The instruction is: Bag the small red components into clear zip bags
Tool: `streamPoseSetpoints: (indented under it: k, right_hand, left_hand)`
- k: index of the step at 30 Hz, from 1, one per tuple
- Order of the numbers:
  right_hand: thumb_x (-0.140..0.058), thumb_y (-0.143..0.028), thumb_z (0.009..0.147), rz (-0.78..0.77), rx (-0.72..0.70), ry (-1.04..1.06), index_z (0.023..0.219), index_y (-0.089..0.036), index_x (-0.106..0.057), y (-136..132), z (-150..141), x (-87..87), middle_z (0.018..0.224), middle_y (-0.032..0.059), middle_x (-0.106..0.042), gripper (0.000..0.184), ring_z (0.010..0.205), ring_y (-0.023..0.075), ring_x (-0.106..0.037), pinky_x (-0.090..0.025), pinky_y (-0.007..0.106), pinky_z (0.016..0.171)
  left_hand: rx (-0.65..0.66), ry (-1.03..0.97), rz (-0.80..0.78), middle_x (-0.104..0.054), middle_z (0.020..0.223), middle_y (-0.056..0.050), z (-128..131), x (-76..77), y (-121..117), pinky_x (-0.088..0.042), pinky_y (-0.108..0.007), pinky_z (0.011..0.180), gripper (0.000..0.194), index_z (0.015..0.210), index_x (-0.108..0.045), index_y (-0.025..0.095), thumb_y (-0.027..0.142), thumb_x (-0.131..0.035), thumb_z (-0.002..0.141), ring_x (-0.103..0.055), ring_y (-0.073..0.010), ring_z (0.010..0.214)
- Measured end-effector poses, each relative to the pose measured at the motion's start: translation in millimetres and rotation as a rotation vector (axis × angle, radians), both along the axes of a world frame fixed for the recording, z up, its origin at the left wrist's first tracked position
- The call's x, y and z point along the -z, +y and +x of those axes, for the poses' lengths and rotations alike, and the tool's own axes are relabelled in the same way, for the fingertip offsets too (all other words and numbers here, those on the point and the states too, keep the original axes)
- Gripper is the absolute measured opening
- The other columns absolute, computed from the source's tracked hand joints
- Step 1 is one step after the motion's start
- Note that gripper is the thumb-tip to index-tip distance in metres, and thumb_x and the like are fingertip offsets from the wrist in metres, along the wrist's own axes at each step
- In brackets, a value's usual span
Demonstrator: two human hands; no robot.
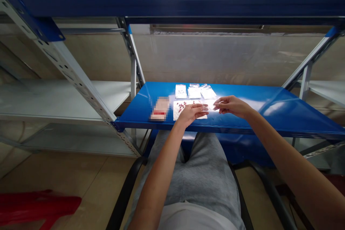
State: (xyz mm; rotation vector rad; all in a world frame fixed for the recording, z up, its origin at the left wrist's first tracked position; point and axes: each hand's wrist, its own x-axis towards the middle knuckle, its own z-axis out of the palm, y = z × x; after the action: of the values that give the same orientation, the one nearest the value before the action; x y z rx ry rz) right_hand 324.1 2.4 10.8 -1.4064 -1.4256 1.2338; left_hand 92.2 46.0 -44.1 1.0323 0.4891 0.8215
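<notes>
Bag of clear plastic (209,105) pinched at its edge between thumb and forefinger of my right hand (231,106), seemingly to hold it up, clear of the red beads (182,105) on the white sheet (178,111) on the blue steel shelf (242,109). Fingers of my left hand (191,113) lie loosely together, tips at the bag; whether they grip, I cannot tell.

Head-worn view, facing forward and down, close above left hand (191,113), right hand (231,106).

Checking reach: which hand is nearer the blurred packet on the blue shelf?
Left. The left hand is just right of the packet, not touching it; the right hand is farther right, beyond the left hand.
</notes>
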Motion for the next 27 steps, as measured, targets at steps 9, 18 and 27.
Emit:
streamPoseSetpoints:
  k: [9, 18, 27]
  right_hand:
    - [-0.098, -0.038, 0.057, 0.002, 0.085, 0.197, 0.088, -0.016, -0.080, -11, -1, 9.9, 0.090, 0.0102, -0.079, 0.042, 0.081, 0.0202, -0.074, -0.063, 0.029, 0.078]
    - [-0.100, -0.046, 0.049, 0.030, 0.156, 0.158, 0.078, -0.015, -0.079, -18, 0, 14.1, 0.080, 0.0115, -0.079, 0.048, 0.072, 0.0233, -0.076, -0.066, 0.031, 0.069]
    - [-0.091, -0.052, 0.059, 0.206, 0.115, -0.196, 0.067, -0.016, -0.075, -20, -6, 0.3, 0.059, 0.0039, -0.069, 0.041, 0.053, 0.0134, -0.060, -0.050, 0.025, 0.053]
  left_hand:
    - [-0.029, 0.045, 0.161, -0.071, 0.082, -0.004, 1, 12.2, -9, -0.057, -0.035, 0.086, 0.038, 0.107, -0.078, 0.010, 0.027, -0.087, 0.074, -0.065, -0.0107, 0.073]
    - [-0.012, 0.077, 0.159, -0.076, 0.101, -0.011, 0, 21.1, -18, -0.049, -0.021, 0.066, 0.062, 0.131, -0.070, 0.017, 0.025, -0.089, 0.072, -0.068, -0.0119, 0.076]
    - [-0.034, 0.085, 0.165, -0.078, 0.103, -0.012, 0, 24.4, -19, -0.050, -0.023, 0.066, 0.056, 0.116, -0.079, 0.015, 0.035, -0.092, 0.065, -0.068, -0.0120, 0.072]
